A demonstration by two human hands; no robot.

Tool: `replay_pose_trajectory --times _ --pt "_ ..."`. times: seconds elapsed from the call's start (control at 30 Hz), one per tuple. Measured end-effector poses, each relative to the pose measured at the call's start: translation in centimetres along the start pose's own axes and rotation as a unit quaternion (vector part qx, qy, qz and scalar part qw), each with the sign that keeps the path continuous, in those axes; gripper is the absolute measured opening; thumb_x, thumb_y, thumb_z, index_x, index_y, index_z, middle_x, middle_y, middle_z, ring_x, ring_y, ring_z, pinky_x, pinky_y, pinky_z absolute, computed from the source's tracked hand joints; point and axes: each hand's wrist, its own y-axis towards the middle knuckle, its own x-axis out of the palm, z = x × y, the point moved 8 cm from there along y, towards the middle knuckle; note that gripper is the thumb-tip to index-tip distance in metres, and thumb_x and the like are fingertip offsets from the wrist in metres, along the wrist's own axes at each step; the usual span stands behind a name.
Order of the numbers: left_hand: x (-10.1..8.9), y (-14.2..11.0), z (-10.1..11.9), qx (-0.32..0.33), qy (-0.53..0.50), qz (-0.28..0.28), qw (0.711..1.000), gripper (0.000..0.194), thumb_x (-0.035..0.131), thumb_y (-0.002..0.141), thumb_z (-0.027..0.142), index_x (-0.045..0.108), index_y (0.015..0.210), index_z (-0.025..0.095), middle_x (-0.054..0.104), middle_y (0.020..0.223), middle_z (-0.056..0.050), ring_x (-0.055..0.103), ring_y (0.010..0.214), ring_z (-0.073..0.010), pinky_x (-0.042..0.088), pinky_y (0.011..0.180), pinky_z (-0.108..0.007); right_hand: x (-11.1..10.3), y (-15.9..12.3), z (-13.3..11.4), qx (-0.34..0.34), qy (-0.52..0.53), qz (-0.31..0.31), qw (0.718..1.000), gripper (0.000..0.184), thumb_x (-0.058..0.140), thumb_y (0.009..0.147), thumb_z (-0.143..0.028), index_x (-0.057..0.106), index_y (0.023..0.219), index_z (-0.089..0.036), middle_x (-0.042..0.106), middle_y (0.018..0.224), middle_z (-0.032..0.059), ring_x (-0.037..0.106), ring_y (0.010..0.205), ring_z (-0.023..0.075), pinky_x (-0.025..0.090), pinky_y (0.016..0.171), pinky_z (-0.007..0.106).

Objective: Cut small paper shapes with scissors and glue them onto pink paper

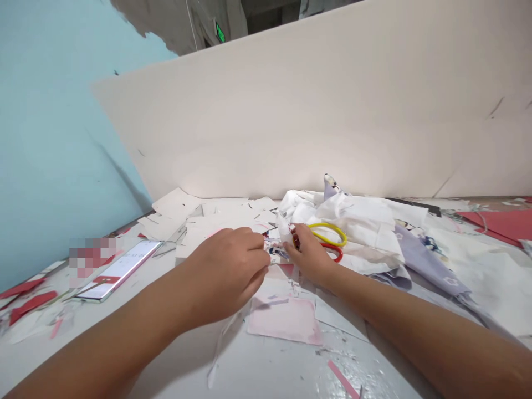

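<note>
My left hand (pixel 235 266) is closed, its fingertips pinched together and turned away from me, so what they hold is hidden. A small piece with dark blue and red pattern (pixel 276 250) shows between the two hands, just beyond those fingertips. With thumb and fingers, my right hand (pixel 310 255) grips what looks like a small white bottle (pixel 284 228) with a pointed tip. Directly behind this hand are scissors with a yellow and a red handle (pixel 338 235); their blades are hidden. A pinkish paper piece (pixel 286 322) lies on the table below both hands.
White and lilac cloth (pixel 428 257) is heaped at the right. On the left lies a lit phone (pixel 122 271) among red scraps (pixel 33 307). White card pieces (pixel 177 208) sit at the back, before a pale upright panel (pixel 311 116). Red sheets (pixel 499 224) are far right.
</note>
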Motion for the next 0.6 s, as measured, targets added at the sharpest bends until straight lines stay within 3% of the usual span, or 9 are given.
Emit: replay_pose_trajectory --times 0.17,0.33,0.4,0.53,0.6 --pt "0.0 0.0 -0.3 -0.004 0.000 -0.005 1.000 0.023 0.040 0.082 0.015 0.056 0.066 0.017 0.049 0.065 -0.001 0.041 0.061 -0.0123 0.030 0.054 -0.027 0.5 -0.1 0.2 0.013 0.049 -0.023 0.998 0.033 0.050 0.074 -0.022 0.045 0.107 -0.020 0.057 0.089 0.0031 0.057 0.074 0.0172 0.046 0.066 0.030" --pt "-0.1 0.0 -0.9 -0.012 0.006 -0.009 1.000 0.025 0.038 0.083 0.016 0.056 0.065 0.017 0.049 0.065 -0.002 0.040 0.060 -0.0128 0.031 0.054 -0.028 0.1 -0.4 -1.9 -0.002 0.081 -0.039 0.996 0.029 0.053 0.074 -0.024 0.047 0.102 -0.021 0.057 0.096 0.0040 0.057 0.084 0.0184 0.046 0.070 0.030" --pt "-0.3 -0.2 -1.4 -0.020 0.009 -0.014 1.000 0.026 0.037 0.084 0.017 0.055 0.066 0.018 0.049 0.065 -0.002 0.041 0.060 -0.0132 0.031 0.055 -0.028 0.4 -0.7 -3.0 -0.014 0.101 -0.074 0.992 0.030 0.054 0.072 -0.022 0.047 0.102 -0.021 0.058 0.095 0.0033 0.058 0.081 0.0174 0.046 0.068 0.028" --pt "-0.4 -0.6 -2.1 -0.039 0.018 -0.022 0.999 0.026 0.037 0.083 0.019 0.054 0.064 0.019 0.048 0.064 -0.001 0.041 0.060 -0.0135 0.031 0.054 -0.029 2.3 -1.6 -4.3 -0.034 0.116 -0.195 0.973 0.018 0.057 0.066 -0.015 0.052 0.082 -0.020 0.060 0.074 -0.0013 0.057 0.062 0.0141 0.044 0.054 0.023" --pt "-0.3 -0.7 -2.2 -0.043 0.018 -0.030 0.998 0.026 0.038 0.083 0.019 0.053 0.062 0.019 0.048 0.063 -0.001 0.041 0.059 -0.0133 0.030 0.053 -0.028 2.6 -1.5 -3.8 -0.028 0.097 -0.198 0.975 0.017 0.059 0.064 -0.017 0.052 0.079 -0.020 0.058 0.067 -0.0028 0.054 0.057 0.0134 0.041 0.050 0.023"
